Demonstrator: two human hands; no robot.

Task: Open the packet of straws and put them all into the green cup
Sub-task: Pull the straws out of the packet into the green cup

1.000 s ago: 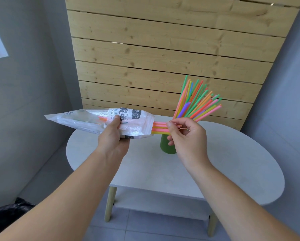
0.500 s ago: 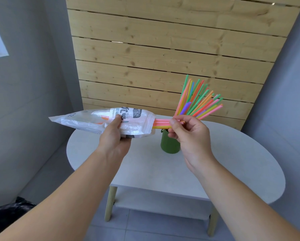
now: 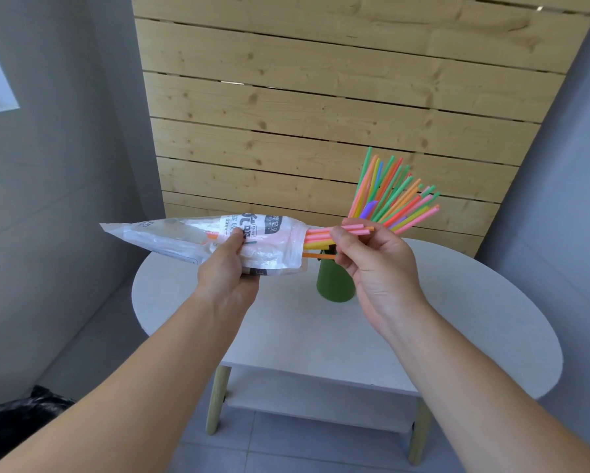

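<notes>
My left hand (image 3: 228, 271) grips a clear plastic straw packet (image 3: 184, 238) held level in the air, its open mouth pointing right. A few pink, yellow and orange straws (image 3: 317, 238) stick out of that mouth, and my right hand (image 3: 372, 268) pinches them between thumb and fingers. Behind and below my right hand a green cup (image 3: 333, 283) stands upright on the white oval table (image 3: 440, 319). Several coloured straws (image 3: 392, 196) fan out of the cup up and to the right. The cup's rim is hidden by my right hand.
A wooden slat wall (image 3: 321, 114) rises behind the table, with grey walls on both sides. A black bin bag (image 3: 20, 414) lies on the floor at the lower left. The table has a lower shelf (image 3: 314, 390) and pale wooden legs.
My right hand has drawn the pinched straws further out of the packet to the right. The view has moved slightly; my left hand keeps its grip on the packet.
</notes>
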